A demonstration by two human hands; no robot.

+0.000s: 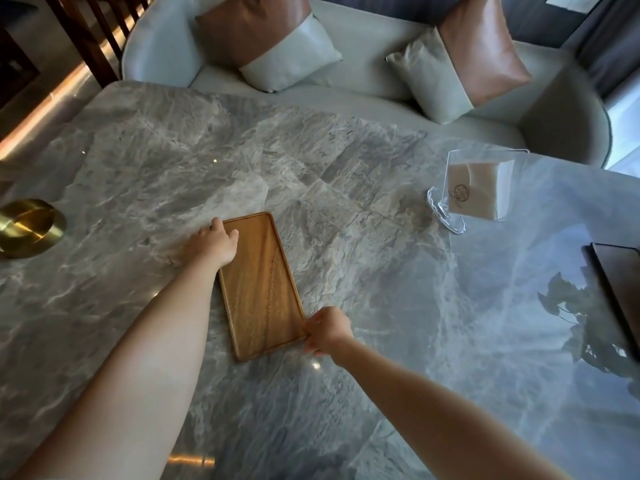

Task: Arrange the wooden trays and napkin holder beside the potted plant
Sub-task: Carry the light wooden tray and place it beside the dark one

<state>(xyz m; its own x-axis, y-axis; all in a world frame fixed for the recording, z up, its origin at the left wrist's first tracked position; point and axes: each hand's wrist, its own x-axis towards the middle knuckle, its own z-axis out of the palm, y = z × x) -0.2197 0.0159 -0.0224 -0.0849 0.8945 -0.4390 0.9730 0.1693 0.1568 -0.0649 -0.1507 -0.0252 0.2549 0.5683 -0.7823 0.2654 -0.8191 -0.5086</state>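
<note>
Tray [260, 285] flat mid-table [346, 410]; left hand [214, 244] grips its far-left corner, right hand [327, 329] pinches the near-right corner; lift level, both ends together, clear of napkin holder [474, 190]

Grey marble table [346, 393], glossy. On it: wooden tray [259, 285] centre, clear napkin holder [474, 192] far right, brass dish [29, 226] left edge, dark item [620, 289] right edge, possibly another tray.
</note>
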